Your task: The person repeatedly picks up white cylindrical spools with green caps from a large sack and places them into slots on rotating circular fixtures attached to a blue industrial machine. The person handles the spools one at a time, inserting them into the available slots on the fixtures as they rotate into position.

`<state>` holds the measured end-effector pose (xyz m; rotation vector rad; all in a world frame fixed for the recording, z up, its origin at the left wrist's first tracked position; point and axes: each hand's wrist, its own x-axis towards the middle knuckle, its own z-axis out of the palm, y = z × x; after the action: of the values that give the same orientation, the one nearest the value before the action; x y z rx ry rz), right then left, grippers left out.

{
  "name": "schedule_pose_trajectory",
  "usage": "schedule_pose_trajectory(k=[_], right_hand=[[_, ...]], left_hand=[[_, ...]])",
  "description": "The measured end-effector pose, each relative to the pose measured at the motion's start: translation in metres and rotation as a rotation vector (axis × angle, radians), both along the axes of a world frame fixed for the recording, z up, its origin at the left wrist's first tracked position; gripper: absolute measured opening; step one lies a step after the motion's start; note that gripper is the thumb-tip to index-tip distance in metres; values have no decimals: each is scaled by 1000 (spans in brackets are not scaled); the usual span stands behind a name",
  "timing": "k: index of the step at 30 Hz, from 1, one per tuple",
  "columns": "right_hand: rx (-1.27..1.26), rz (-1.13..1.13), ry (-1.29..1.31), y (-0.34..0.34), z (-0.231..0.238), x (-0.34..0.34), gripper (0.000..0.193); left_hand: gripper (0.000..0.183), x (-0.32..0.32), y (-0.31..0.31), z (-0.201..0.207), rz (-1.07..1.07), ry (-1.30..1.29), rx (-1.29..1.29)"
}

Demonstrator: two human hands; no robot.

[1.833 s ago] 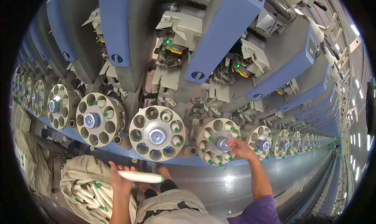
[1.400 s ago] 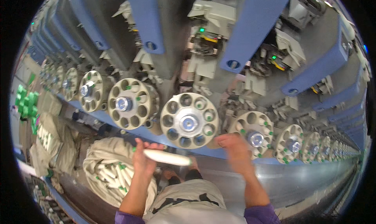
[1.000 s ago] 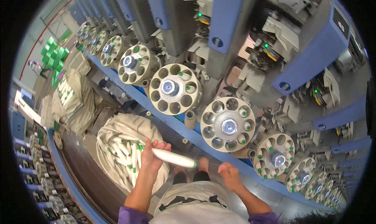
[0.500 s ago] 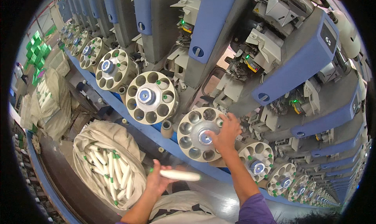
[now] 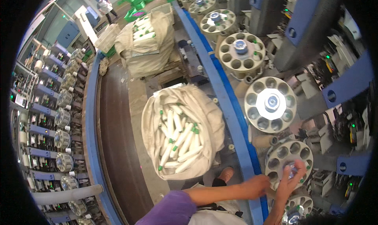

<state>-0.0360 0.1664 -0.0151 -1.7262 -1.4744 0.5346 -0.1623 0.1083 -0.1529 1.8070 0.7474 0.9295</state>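
A round cream magazine (image 5: pixel 271 171) with several round pockets stands at the lower right. My right hand (image 5: pixel 289 181) is over its metal hub, thumb and bent fingers apart, with nothing visible between them. My left hand (image 5: pixel 256 186) reaches across to the magazine's near left edge. Its fingers are closed, and whatever they may hold is hidden. Green tips show in pockets by my right hand. Left of my arms sits a cloth sack (image 5: pixel 214 126) full of white yarn bobbins (image 5: pixel 183 140) with green ends.
A blue rail (image 5: pixel 226 103) runs between the sack and the row of magazines. Another magazine (image 5: pixel 252 91) stands just beyond, with a brown tube (image 5: pixel 264 141) beside it. A second bobbin sack (image 5: pixel 145 57) lies farther off. Winding machines line both sides; a person (image 5: pixel 104 7) stands far away.
The view has turned left, bringing the sack to the middle. The bobbin in my left hand is no longer visible. That hand has moved right, to the magazine beside my right hand.
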Motion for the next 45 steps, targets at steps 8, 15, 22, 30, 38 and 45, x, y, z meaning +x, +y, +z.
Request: schedule_pose_trajectory(k=[8, 15, 22, 30, 38, 45], right_hand=[[-1173, 261, 1061, -48, -214, -243, 31], [-837, 177, -110, -46, -318, -410, 55], [-725, 117, 441, -9, -302, -401, 51], [-805, 529, -194, 27, -318, -413, 55], [-729, 567, 299, 25, -208, -388, 36], [-898, 436, 1154, 70, -55, -305, 60]], left_hand=[[43, -369, -72, -96, 1014, 846, -591], [41, -410, -68, -155, 959, 673, -721], [25, -520, -77, -49, 1270, 69, -547], [26, -537, -28, -134, 460, 1042, -180], [29, -564, 44, -82, 75, 1118, -137], [28, -496, 67, 88, 726, -440, -1219]])
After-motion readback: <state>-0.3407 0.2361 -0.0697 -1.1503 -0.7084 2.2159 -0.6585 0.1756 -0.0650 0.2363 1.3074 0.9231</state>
